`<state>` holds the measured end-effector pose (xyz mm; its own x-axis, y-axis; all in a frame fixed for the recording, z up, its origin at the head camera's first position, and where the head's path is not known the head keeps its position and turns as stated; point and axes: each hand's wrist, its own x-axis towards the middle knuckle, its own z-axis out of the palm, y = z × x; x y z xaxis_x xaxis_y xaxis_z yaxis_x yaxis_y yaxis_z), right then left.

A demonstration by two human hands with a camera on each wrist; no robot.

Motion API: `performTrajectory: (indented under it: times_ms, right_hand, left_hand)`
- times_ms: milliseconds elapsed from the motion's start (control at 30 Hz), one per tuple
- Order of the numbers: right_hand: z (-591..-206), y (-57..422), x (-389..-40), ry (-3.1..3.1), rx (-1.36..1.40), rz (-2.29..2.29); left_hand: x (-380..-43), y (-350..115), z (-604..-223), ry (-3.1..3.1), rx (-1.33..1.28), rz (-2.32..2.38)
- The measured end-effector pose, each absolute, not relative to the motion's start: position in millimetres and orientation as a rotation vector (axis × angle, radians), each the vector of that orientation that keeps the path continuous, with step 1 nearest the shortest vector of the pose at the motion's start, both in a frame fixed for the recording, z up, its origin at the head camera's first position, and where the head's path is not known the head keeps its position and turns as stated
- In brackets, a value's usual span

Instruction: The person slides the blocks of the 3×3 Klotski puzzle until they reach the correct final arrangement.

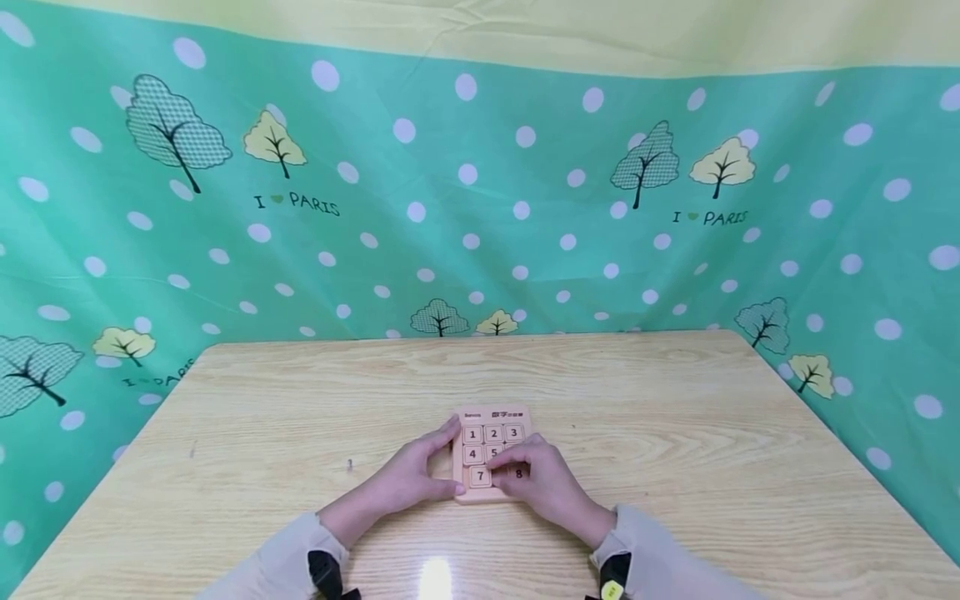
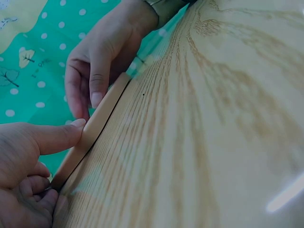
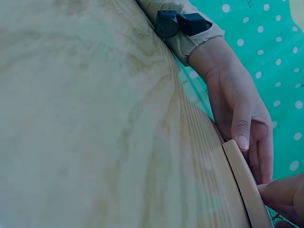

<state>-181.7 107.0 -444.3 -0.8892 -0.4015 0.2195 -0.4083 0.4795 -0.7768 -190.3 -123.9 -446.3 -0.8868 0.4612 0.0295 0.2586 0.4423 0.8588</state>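
Note:
A pink number sliding puzzle (image 1: 491, 496) lies flat on the table, its digit tiles in rows. My left hand (image 1: 408, 477) holds the board's left side, thumb at the lower corner and fingers farther up the edge. In the left wrist view, the left thumb (image 2: 64, 137) presses on the board's side wall (image 2: 102, 111). Over the board's lower right, my right hand (image 1: 543, 483) touches the tiles with its fingertips, between the 7 tile (image 1: 480, 476) and the 8 tile (image 1: 518, 473). It partly covers the middle and right tiles.
The light wood table (image 1: 300, 417) extends around the puzzle on all sides. A green dotted cloth (image 1: 420, 250) with tree prints hangs behind it and along both sides. Black wrist devices (image 1: 325, 572) sit on both sleeves.

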Motion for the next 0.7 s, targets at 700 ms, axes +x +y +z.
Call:
performTrajectory:
  times_ms: [700]
  right_hand:
    - [-443.5,105.9,-184.2,-2.703,0.798,1.405]
  left_hand:
    - [-190.3,-121.1,-444.1,2.472,0.615,1.428]
